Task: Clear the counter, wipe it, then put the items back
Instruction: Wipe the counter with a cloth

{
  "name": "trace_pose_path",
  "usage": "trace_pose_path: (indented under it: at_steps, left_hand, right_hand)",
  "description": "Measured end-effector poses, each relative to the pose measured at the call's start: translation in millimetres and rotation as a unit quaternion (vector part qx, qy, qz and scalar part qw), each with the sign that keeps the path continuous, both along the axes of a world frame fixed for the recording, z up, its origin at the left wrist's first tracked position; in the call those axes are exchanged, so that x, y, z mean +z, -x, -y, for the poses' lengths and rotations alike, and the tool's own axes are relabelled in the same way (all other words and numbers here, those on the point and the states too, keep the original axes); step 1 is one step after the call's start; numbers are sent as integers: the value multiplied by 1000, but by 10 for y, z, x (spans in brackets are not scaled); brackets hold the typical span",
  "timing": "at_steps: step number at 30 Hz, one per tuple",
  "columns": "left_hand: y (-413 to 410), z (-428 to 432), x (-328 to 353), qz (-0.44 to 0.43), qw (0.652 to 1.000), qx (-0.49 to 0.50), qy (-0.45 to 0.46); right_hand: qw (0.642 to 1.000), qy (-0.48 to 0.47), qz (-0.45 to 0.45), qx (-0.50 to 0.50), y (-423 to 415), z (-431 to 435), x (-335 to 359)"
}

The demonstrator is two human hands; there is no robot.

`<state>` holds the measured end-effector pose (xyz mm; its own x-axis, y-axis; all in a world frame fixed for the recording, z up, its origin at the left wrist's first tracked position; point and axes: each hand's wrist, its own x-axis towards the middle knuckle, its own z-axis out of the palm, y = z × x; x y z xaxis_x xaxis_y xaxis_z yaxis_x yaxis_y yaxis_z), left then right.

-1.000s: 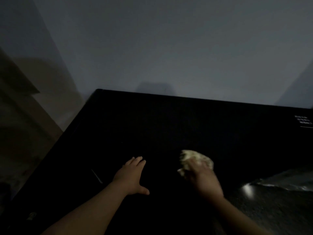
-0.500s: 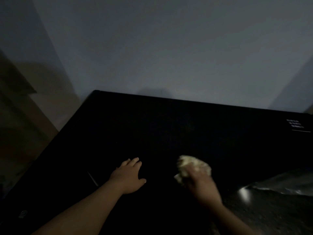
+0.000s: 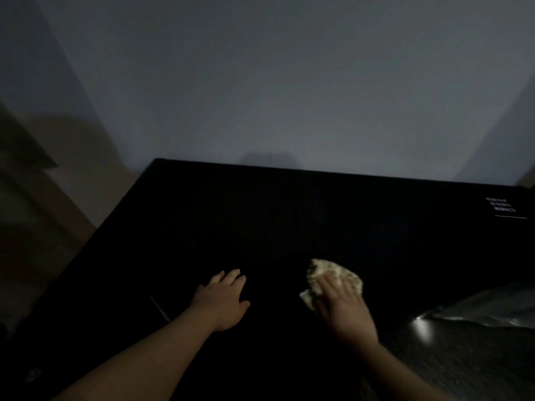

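Dim light fills the room, and a plain grey wall (image 3: 289,82) takes the whole upper half of the view. Below it lies a glossy black surface (image 3: 289,215) with a straight far edge against the wall. Whether it is a cooktop or a dark worktop, I cannot tell. At about 2 o'clock on it there is a small block of white print (image 3: 500,204) with a thin white line under it, too small to read.

At about 7 o'clock from the centre of the view, the left hand (image 3: 221,302) rests flat on the black surface, palm down. Its fingers are straight and close together, and the thumb stands out to the side. It holds nothing.

At about 5 o'clock, the right hand (image 3: 341,305) lies on top of a crumpled pale cloth (image 3: 321,269) and presses it onto the surface. The fingers are laid over the cloth, fairly straight and close to each other. The hand is a little blurred, so the thumb cannot be seen well. The cloth shows beyond the fingertips and at the thumb side of the hand. The two hands are apart, with bare black surface between them.

Near the left hand, at about 8 o'clock, a short thin pale line (image 3: 159,308) crosses the surface. At 4 o'clock the black surface meets a speckled stone counter (image 3: 463,366) with a bright spot of reflected light (image 3: 421,328). Just beside this spot lies a crinkled shiny sheet (image 3: 492,311). What it is made of I cannot tell.
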<state>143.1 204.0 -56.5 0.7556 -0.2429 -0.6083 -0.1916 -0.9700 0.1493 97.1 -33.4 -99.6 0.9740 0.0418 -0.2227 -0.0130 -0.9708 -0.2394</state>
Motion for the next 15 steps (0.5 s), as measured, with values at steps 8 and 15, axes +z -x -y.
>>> trace_pose_path:
  at_steps: [8, 15]
  left_hand:
    - [-484, 191, 57, 26, 997, -57, -38]
    - [-971, 359, 0, 59, 996, -53, -35]
  right_hand:
    - [979, 3, -14, -205, -719, 498, -20]
    - [998, 26, 29, 57, -752, -334, -77]
